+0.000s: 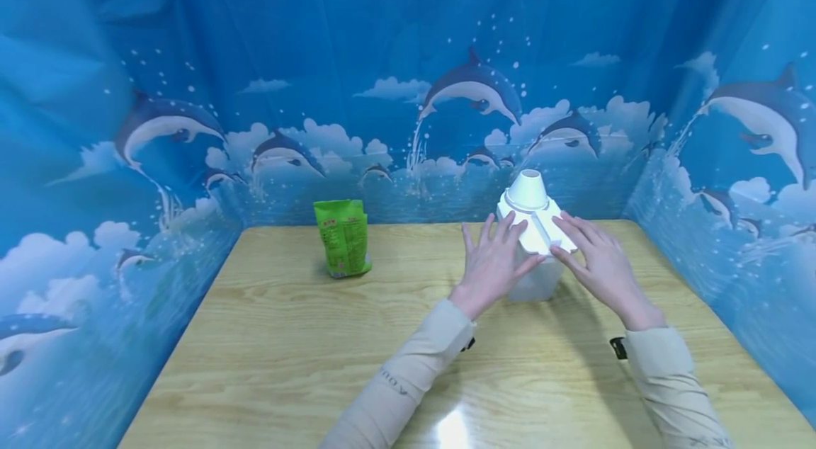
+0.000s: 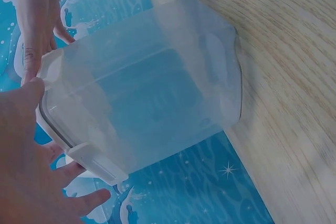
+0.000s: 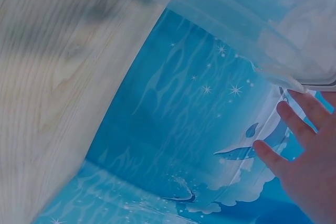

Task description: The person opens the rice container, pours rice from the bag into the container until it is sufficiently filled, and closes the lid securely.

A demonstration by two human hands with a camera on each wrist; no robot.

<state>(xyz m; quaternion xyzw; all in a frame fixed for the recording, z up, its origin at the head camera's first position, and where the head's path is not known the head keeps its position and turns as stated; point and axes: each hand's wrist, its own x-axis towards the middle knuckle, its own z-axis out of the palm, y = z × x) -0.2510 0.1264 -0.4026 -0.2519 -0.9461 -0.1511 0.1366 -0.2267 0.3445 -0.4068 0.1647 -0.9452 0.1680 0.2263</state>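
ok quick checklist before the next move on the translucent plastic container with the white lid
1. Translucent plastic container upright on the wood-grain table: ok.
2. White plastic lid on top of the container: ok; whether it is locked down, cannot tell.
3. White cone-shaped cap standing upright on the lid: ok.
4. Left hand and right hand at opposite sides of the lid: ok.
5. Green printed bag out of the hands' way: ok, it stands apart, to the left.
6. Container empty: cannot tell, cloudy walls.
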